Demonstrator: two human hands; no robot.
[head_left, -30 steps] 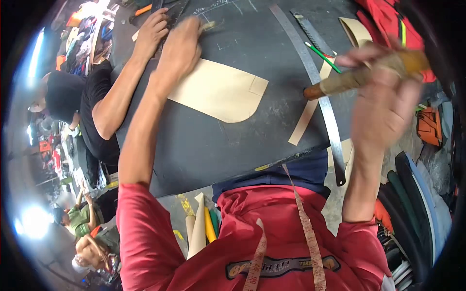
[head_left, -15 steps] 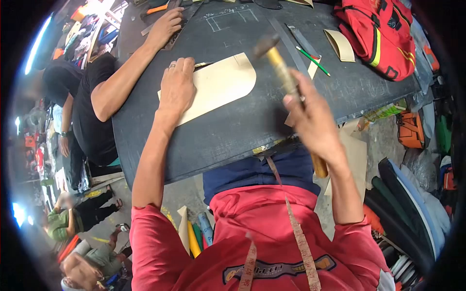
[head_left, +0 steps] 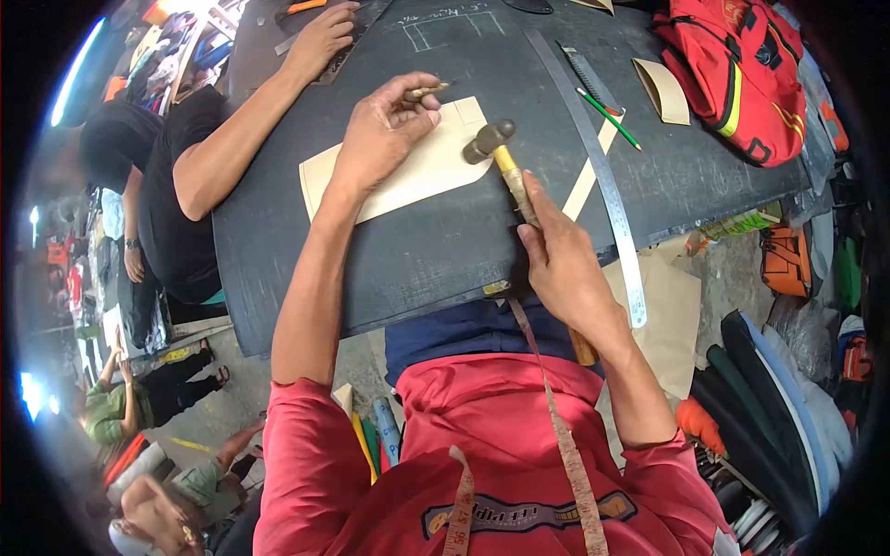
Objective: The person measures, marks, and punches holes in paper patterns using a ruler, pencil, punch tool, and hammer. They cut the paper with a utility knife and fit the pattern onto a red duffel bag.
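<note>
A cream card piece point(head_left: 417, 173) with one rounded corner lies on the dark tabletop point(head_left: 408, 269). Above it, my left hand point(head_left: 382, 134) is closed on a small metal tool point(head_left: 426, 92), whose thin tip points right. What kind of tool it is, I cannot tell. My right hand point(head_left: 567, 259) grips a hammer point(head_left: 513, 176) by its taped handle. The hammer's head is near the card's rounded right corner; whether it touches is unclear.
Right of the card are a steel ruler point(head_left: 603, 176), a card strip point(head_left: 593, 171), a green pencil point(head_left: 609, 120), a cutter point(head_left: 589, 79), a curved card point(head_left: 662, 91) and a red bag point(head_left: 742, 79). A co-worker's arm point(head_left: 250, 120) rests at the left.
My left hand has lifted from the card and moved right, showing the small tool. The hammer came in from the right and is now lower, close to the card. The co-worker's hand has barely moved.
</note>
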